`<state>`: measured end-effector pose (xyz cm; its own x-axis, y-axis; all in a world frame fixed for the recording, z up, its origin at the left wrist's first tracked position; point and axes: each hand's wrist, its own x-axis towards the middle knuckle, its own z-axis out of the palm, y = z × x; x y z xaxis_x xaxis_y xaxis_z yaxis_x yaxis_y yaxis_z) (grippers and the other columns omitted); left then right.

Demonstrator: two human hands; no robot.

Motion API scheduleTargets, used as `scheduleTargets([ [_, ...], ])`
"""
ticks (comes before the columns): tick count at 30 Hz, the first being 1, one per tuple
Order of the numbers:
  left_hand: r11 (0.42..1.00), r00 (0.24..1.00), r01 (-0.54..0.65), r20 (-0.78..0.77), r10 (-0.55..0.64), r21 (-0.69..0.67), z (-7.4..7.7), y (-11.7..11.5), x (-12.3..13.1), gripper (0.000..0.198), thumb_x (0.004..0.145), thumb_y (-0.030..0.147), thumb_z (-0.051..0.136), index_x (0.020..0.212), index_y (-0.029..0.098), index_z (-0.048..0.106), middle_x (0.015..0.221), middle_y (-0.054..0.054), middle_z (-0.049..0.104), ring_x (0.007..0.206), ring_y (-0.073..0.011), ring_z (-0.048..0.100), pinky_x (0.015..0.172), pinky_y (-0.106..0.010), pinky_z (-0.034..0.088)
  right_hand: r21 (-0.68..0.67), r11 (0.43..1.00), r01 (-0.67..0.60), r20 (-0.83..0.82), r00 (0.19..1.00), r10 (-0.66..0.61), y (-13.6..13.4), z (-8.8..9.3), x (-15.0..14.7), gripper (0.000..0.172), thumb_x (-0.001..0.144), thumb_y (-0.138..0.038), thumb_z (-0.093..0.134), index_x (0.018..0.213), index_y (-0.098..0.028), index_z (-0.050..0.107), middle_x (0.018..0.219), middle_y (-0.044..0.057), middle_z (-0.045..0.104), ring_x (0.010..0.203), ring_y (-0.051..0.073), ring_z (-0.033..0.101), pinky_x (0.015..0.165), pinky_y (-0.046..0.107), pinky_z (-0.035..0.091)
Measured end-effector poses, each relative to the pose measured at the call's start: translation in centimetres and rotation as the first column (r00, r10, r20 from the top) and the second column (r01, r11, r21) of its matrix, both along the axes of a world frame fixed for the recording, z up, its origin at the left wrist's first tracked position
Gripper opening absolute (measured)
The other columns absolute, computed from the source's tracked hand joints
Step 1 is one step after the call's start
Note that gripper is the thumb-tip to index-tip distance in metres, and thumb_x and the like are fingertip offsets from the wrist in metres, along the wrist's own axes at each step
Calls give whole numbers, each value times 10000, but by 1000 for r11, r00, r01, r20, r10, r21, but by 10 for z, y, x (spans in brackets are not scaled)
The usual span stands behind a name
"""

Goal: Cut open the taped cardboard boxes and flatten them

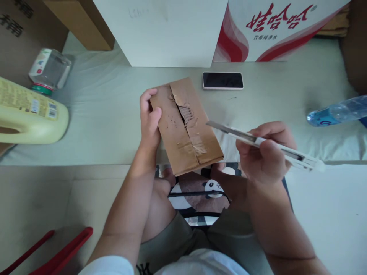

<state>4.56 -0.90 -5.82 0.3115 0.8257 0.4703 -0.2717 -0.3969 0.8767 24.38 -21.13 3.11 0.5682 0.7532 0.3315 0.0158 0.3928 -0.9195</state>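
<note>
A flat brown cardboard box (172, 130) lies tilted over the front edge of the covered surface, its top torn along the central seam. My left hand (150, 120) grips its upper left side, thumb on top. In my right hand (266, 152) is a white utility knife (289, 152), held between thumb and fingers. Its metal blade is out and points left, with the tip close to the box's right edge. Whether the tip touches the cardboard I cannot tell.
Behind the box are a phone (223, 80), a white carton (172, 34) and a red-and-white carton (258, 49). A yellow jug (34, 114) and a clear bottle (51, 68) are left; a water bottle (338, 110) lies right. Red handles (65, 248) show at lower left.
</note>
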Motion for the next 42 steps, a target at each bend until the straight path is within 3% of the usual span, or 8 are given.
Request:
scheduleTargets([
  [4,1000,1000,11,9,-11,-10,0,0,0,578,865,653,734,1344,379,563,1351,-45,554,1240,-290,608,1075,-497,534,-111,993,-42,125,991,56,-12,8,-7,174,936,-403,729,881,-240,704,601,-28,640,459,121,517,415,267,371],
  [8,1000,1000,-6,-6,6,-7,1,-3,0,580,881,659,713,1355,366,552,1363,-49,552,1235,-291,613,1076,-507,537,-234,970,-60,377,914,148,-18,19,-13,73,932,-308,700,924,-238,721,579,-55,620,448,91,509,455,247,399],
  [13,1000,1000,-20,-19,20,14,-2,-1,-1,607,864,683,723,1351,360,556,1351,-55,570,1199,-289,633,1026,-488,573,-216,973,-80,549,814,189,-13,26,-14,17,897,-233,679,883,-224,674,597,-58,636,462,71,531,491,219,428],
  [18,999,1000,-19,-5,19,30,-6,3,-1,599,857,676,735,1353,384,567,1351,-40,581,1172,-262,635,986,-440,583,-204,975,-84,571,799,188,-11,26,-14,35,882,-189,659,883,-222,650,558,-88,568,423,43,451,480,192,400],
  [23,999,999,-20,-33,21,27,-6,4,-1,614,863,698,713,1359,378,547,1352,-44,563,1200,-280,623,1034,-476,561,-204,976,-79,574,798,184,-11,27,-17,35,875,-194,659,855,-219,645,500,-109,485,376,37,343,436,204,348],
  [27,1000,999,-21,-38,22,20,-4,2,-1,623,856,711,709,1352,374,543,1348,-42,559,1205,-282,616,1054,-485,546,-197,979,-55,567,808,159,-10,25,-19,38,861,-208,663,831,-221,643,522,-95,526,384,41,376,422,208,323],
  [34,999,999,-41,9,41,-21,-3,-1,2,584,834,692,737,1311,391,586,1318,-36,580,1141,-253,614,967,-420,555,-243,967,-76,527,827,197,-7,23,-23,43,861,-234,645,824,-234,624,470,-108,428,371,59,300,424,233,332],
  [42,1000,1000,-28,14,28,-10,5,-6,4,521,868,657,725,1298,392,598,1309,-32,569,1145,-253,601,957,-399,534,-176,975,-135,567,796,212,-2,19,-21,70,843,-235,676,802,-231,619,536,-76,526,399,53,370,423,214,315],
])
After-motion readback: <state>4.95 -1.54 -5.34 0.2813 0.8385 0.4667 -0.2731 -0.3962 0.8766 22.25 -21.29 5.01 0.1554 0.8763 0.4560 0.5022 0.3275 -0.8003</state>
